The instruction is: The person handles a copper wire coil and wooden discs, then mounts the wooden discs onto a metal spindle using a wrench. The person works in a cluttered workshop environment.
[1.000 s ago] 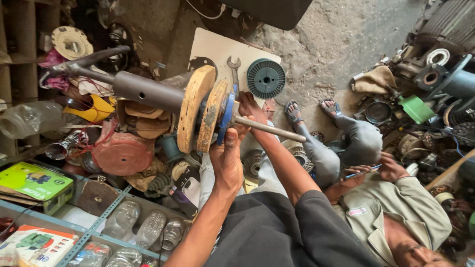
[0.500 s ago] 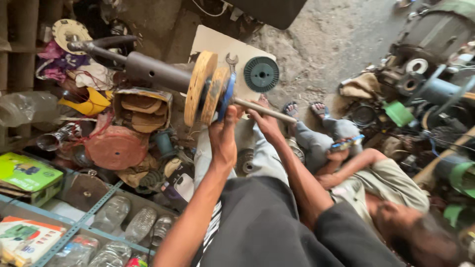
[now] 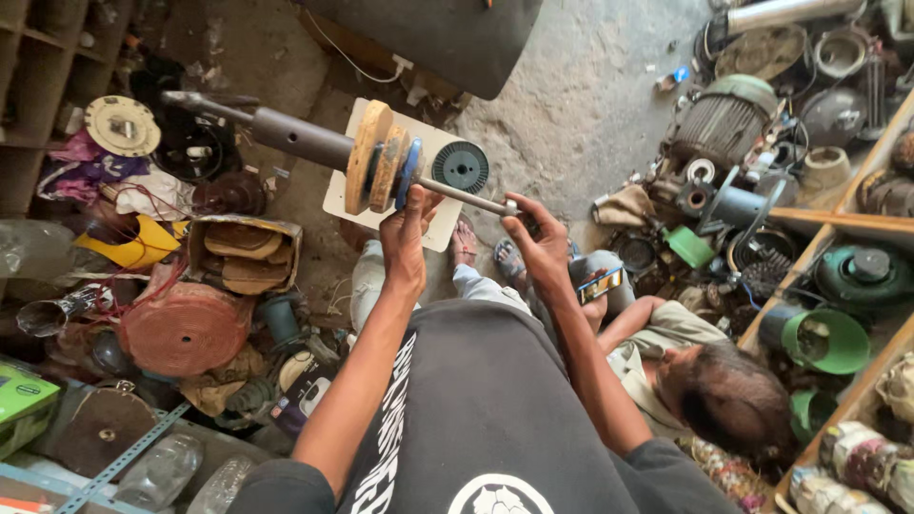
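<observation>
The person holds a long metal shaft (image 3: 305, 143) out level above the floor (image 3: 571, 105), and both hands are on it. The left hand (image 3: 405, 238) is closed from below around the stack of discs on the shaft: two thick wooden discs (image 3: 371, 157) and a thin blue disc (image 3: 407, 173) pressed against them, thumb and fingers wrapped at the discs' lower edge. The right hand (image 3: 538, 238) pinches the thin bright rod (image 3: 466, 197) that sticks out of the discs, fingertips clamped near its free end. The thicker grey part of the shaft runs away to the upper left, over a heap of rags and scrap.

Below the discs, on the floor, lies a pale flat board (image 3: 347, 195), and a dark wire spool (image 3: 461, 167) sits on its far right corner, just beside the rod. To the left of the board are a box of wooden offcuts (image 3: 243, 252) and a large rust-red disc (image 3: 186, 328). At the right, a seated person (image 3: 685, 371) is crouched low, holding a phone (image 3: 602, 284), feet in sandals near the board's edge. Behind that person stands a ribbed electric motor (image 3: 724, 119) among green housings and other parts.
</observation>
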